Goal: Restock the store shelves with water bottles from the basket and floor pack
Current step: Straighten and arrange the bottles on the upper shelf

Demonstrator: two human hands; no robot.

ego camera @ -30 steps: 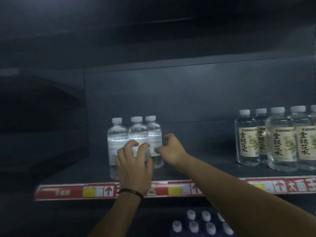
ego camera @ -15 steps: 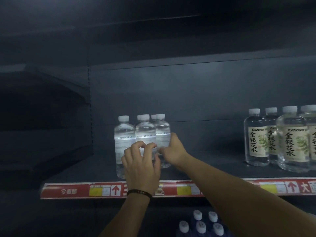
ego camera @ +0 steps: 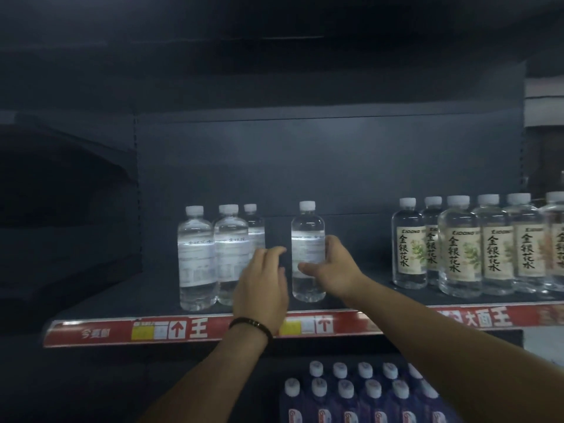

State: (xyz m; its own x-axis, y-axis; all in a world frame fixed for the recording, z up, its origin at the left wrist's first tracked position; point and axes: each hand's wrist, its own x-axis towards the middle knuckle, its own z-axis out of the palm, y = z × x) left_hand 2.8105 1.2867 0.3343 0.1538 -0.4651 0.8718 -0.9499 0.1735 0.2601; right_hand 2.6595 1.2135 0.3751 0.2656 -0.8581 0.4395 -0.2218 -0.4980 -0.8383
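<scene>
Where the dark metal shelf (ego camera: 128, 297) runs across a dim store aisle, a red price strip (ego camera: 195, 329) lines its front edge and a plain dark back panel (ego camera: 329, 166) closes it behind.

The right hand (ego camera: 331, 270) holds one clear water bottle (ego camera: 307, 239) upright on the shelf. Its grip is closed around the lower half of the bottle, thumb on the front, fingers wrapped behind the right side. The bottle base appears to rest on the shelf.

The left hand (ego camera: 262, 285), with a dark bracelet (ego camera: 251, 326) at the wrist, sits just left of that bottle. Its grip is narrow, fingers curled, holding nothing. A small gap separates its fingertips from the held bottle.

Left of the left grip stands a cluster of bottles (ego camera: 213, 254), labels turned away. The left hand covers the lower right part of this cluster, so contact cannot be told. Well right of the right grip stands a row of labelled bottles (ego camera: 464, 248), cut off at the frame edge.

Below the shelf, white-capped blue bottles (ego camera: 360, 395) show only their tops.
</scene>
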